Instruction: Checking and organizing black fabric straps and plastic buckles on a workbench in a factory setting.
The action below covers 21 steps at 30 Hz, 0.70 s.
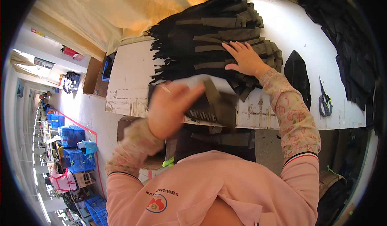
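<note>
My right hand (246,59) lies flat with its fingers spread on a pile of dark fabric pieces (177,44). The pieces are black and dark olive strips, fanned out in overlapping layers on the white table (129,80). My left hand (168,109) is smeared by motion near the table's front edge. Beside its fingertips is a blurred dark piece of fabric (219,105) with an olive strip. Whether the fingers grip that piece cannot be made out. Right of the pile lies a separate black fabric piece (297,74), long and pointed at its top.
Black-handled scissors (325,103) lie near the table's right front. More black fabric (342,44) is heaped along the right edge. A beige cloth (133,8) hangs behind the table. At far left are blue crates (78,159), a cardboard box (94,76) and a person in pink (63,181).
</note>
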Tool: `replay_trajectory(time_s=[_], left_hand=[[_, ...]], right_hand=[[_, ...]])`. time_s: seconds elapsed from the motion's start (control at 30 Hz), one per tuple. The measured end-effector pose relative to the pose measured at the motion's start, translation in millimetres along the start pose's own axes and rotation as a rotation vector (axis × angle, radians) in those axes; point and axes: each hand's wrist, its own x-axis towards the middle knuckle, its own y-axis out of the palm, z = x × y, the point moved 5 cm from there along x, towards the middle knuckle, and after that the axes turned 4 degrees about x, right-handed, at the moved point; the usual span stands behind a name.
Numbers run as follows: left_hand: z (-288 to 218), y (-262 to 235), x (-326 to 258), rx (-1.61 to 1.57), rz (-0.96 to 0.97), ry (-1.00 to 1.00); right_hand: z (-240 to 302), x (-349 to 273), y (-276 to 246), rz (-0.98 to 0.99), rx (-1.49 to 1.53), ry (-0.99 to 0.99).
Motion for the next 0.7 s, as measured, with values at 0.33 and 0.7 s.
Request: replay_trajectory(time_s=[0.33,0.7], left_hand=[[99.5,131.4,168.5,0.210,-0.054,0.060],[122.7,242.4,136.4,-0.186,0.451,-0.099]], right_hand=[[-1.2,-2.6,-8.3,-0.053,0.032,-0.023],[-116.9,74.0,-96.5,0.014,1.018,0.317]])
